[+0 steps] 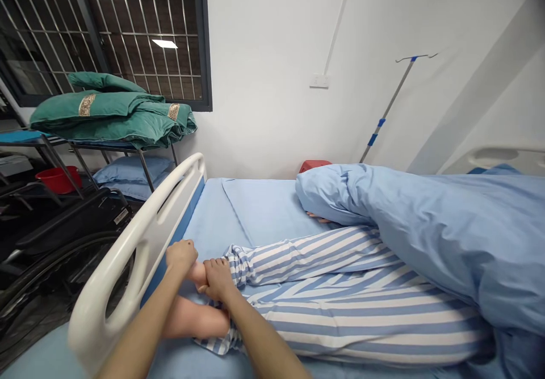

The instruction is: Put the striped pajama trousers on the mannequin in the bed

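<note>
A care manikin in blue-and-white striped trousers [323, 316] lies on the bed, its smooth pink feet toward the footboard. My left hand [181, 256] is closed round the far foot [196, 274], close to the toes. Just above it, my right hand [218, 278] wraps the same leg at the ankle, beside the bunched trouser cuff [239, 265]. Beneath my forearms rests the near lower leg [198, 318], its foot partly hidden by my left arm. A light blue quilt [426, 231] is folded back over the manikin's upper body.
The white footboard [108, 271] rises close to my left hand, with a wheelchair [72, 248] beyond it. Green folded bedding [114, 112] lies on a metal-legged stand under the barred window. An IV pole [385, 115] stands behind the bed, and a red object [314, 165] shows near the wall.
</note>
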### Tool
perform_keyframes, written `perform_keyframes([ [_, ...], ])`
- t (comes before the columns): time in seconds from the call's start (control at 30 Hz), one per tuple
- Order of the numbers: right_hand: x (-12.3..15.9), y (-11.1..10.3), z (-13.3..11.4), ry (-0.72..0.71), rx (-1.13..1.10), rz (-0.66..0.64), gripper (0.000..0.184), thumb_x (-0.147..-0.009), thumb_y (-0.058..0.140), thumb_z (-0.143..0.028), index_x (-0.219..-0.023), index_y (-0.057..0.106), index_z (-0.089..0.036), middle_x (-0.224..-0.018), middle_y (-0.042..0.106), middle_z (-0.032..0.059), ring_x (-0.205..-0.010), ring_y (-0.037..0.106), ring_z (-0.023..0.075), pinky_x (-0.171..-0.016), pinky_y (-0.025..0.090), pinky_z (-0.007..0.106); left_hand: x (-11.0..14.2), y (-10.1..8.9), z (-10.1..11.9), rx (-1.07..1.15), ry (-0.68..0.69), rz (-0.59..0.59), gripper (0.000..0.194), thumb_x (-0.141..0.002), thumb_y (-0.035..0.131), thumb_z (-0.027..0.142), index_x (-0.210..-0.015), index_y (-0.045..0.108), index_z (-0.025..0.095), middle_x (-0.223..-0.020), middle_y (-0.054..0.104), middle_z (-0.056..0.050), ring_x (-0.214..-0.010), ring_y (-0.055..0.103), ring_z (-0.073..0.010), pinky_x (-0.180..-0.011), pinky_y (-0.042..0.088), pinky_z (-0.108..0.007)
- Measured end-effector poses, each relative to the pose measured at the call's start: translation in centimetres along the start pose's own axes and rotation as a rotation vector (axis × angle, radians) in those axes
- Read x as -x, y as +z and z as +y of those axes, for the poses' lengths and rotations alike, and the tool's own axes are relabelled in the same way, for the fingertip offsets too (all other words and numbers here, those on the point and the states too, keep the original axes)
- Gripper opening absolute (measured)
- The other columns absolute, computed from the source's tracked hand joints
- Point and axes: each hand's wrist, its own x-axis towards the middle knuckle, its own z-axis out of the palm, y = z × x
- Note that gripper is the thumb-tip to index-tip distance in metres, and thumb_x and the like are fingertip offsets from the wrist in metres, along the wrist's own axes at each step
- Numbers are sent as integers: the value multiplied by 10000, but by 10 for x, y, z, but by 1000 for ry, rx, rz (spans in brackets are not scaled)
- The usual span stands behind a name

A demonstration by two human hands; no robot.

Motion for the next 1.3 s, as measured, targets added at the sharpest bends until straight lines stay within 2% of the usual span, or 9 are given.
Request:
perform_keyframes([
  [0.3,5,-6,-4,13,6,-16,598,-588,711,-480,-1053,504,-166,-1033,578,105,-971,507,275,-891,323,400,3,10,-17,201,-91,-14,387,-799,273,227,-1061,519,83,-959,660,-182,-926,625,-244,-738,445,-317],
  [0.5,10,-8,-23,182,26,7,573,-636,702,-375,-1103,511,-104,-1084,558,170,-1064,465,306,-991,226,466,45,5,-25,216,-85,23,482,-811,318,306,-1229,363,71,-1119,577,-211,-1010,584,-260,-811,419,-334],
  [0.6,20,-6,-35,258,13,96,465,-760,571,-289,-1170,483,-87,-1174,512,199,-1154,403,318,-1010,199,486,74,10,-32,217,-80,140,515,-835,294,372,-1249,351,70,-1178,528,-214,-1058,549,-271,-861,401,-364],
  [0.73,46,-9,-46,211,-78,173,404,-821,444,-212,-1209,458,-102,-1249,456,189,-1182,385,294,-993,271,466,106,26,-41,260,-47,360,419,-861,263,347,-1171,441,127,-1181,538,-138,-1085,524,-205,-896,402,-317],
  [0.9,81,-19,-46,43,-102,30,363,-809,441,-239,-1132,537,-104,-1110,555,188,-1084,483,306,-904,401,437,135,36,-41,90,-4,443,350,-859,267,244,-1008,577,178,-1094,593,-125,-1033,548,-228,-838,438,-329],
  [1.0,91,-17,-43,-19,-51,-94,472,-748,528,-381,-1145,546,-127,-1037,604,190,-968,555,343,-802,463,466,137,26,-39,-94,-40,387,424,-871,232,305,-950,615,143,-958,631,-152,-896,603,-266,-716,468,-359],
  [1.07,93,-10,-43,-16,-13,-121,590,-674,599,-452,-1173,533,-145,-1012,623,183,-902,583,348,-760,478,476,132,17,-36,-162,12,270,444,-863,215,237,-908,645,132,-871,654,-153,-832,625,-271,-684,469,-370],
  [1.17,92,1,-44,23,22,-62,628,-657,620,-458,-1193,527,-145,-1011,632,177,-889,593,338,-767,475,478,119,6,-30,-219,82,99,449,-813,240,119,-849,688,118,-829,673,-168,-812,636,-278,-701,459,-391],
  [1.3,89,12,-45,37,4,-29,721,-617,656,-472,-1233,499,-131,-1038,623,197,-916,586,350,-783,462,492,107,-4,-20,-289,192,23,455,-808,256,133,-852,709,109,-877,678,-186,-856,624,-285,-749,443,-402],
])
